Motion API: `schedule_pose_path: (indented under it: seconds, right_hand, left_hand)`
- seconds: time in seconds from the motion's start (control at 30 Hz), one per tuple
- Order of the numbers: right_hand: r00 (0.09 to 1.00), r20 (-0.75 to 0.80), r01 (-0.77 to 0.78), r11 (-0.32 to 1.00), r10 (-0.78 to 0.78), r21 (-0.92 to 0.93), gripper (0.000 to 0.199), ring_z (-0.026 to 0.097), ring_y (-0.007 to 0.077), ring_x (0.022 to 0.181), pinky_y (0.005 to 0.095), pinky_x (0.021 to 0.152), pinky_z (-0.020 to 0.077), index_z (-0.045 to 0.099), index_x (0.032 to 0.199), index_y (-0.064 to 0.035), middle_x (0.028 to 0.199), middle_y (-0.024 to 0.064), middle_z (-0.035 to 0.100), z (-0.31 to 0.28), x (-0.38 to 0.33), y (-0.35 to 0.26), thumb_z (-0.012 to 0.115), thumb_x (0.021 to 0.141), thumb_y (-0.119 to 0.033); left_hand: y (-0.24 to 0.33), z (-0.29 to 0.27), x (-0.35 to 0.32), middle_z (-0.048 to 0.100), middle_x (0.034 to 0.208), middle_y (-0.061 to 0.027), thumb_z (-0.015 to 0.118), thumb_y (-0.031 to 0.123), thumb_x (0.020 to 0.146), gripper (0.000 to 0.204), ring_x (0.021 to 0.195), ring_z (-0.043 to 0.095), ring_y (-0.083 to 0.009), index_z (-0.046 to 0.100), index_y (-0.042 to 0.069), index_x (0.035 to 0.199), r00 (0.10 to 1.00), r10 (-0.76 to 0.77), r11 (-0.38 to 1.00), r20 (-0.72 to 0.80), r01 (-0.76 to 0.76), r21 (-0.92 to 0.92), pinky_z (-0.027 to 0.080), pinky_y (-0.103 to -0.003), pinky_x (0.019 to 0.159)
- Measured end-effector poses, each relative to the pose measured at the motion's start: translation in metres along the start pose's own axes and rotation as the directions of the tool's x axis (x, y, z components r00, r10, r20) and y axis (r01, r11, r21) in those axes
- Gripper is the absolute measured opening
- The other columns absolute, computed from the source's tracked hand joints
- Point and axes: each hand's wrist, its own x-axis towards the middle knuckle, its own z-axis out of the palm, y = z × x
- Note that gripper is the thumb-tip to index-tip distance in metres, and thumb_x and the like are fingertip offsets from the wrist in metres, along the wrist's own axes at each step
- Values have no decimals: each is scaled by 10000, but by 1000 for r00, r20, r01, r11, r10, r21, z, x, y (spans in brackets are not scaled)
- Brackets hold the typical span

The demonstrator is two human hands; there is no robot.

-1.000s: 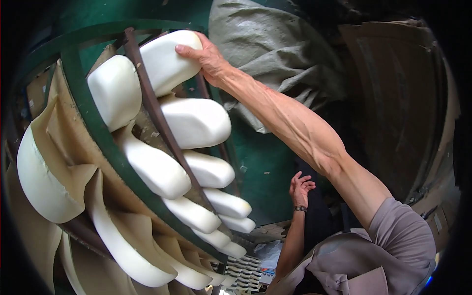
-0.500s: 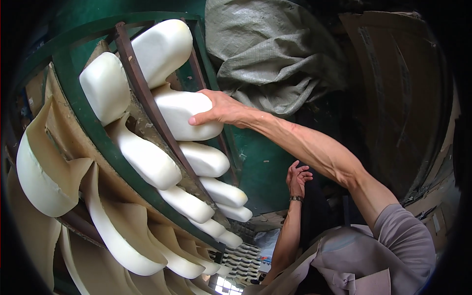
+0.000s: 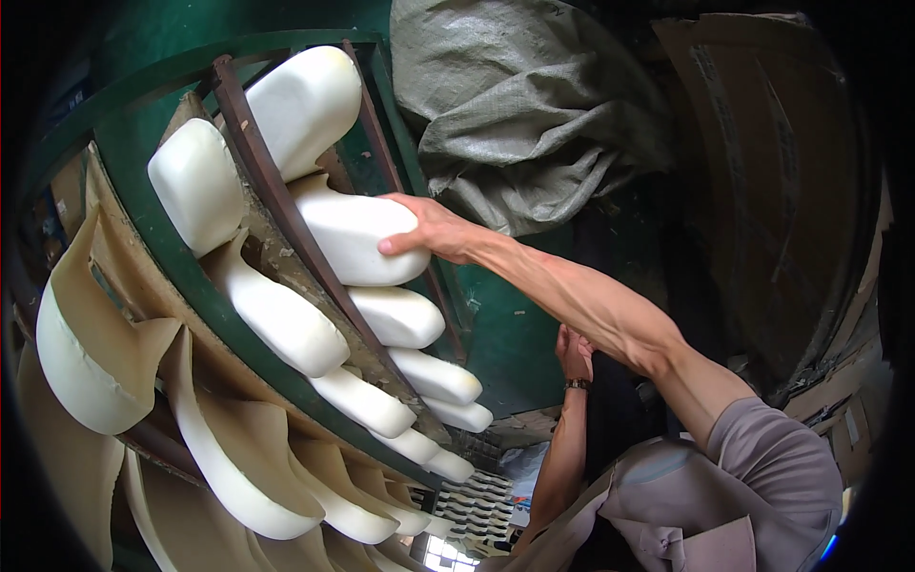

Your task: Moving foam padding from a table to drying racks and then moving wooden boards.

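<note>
My right hand (image 3: 415,229) is closed on the near end of a white moulded foam piece (image 3: 348,229) in the rack. Its thumb presses on the smooth face; the other fingers go behind the piece and are hidden. Above it sits a larger white foam block (image 3: 310,110), and below it lies another rounded piece (image 3: 398,316). My left hand (image 3: 575,355), with a dark watch at the wrist, is raised near my body. The right forearm covers part of its fingers; what shows is loose and holds nothing.
A green metal rack (image 3: 143,181) with brown bars (image 3: 253,138) holds several white pieces in rows. Curved foam shells (image 3: 91,367) stick out at the left. A grey woven sack (image 3: 524,105) lies beyond my hand, and a large cardboard sheet (image 3: 762,172) stands at the right.
My right hand has shifted slightly down in the picture, together with the foam piece it grips. The right forearm now overlaps my left hand, whose fingers showed apart before.
</note>
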Motion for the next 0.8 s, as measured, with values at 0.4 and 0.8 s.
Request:
schedule_pose_path:
  seconds: [0.4,0.8]
  right_hand:
    - [935,-164,210,867,-313,-452,902,532,246,1153,347,1006,416,415,1371,21,1244,160,564,26,0,-5,810,706,-442]
    - [979,-204,-204,42,4,-978,551,618,401,1004,460,857,489,627,1097,6,1041,258,648,-91,-332,-71,621,774,-441]
  left_hand:
    - [-51,-40,31,533,1322,-114,538,277,956,446,1171,540,-257,465,24,1315,984,-172,983,52,175,-61,476,-391,954]
    - [-20,69,-75,649,1087,-148,579,241,955,339,885,677,-239,541,25,1214,969,-154,872,192,42,489,602,-372,718]
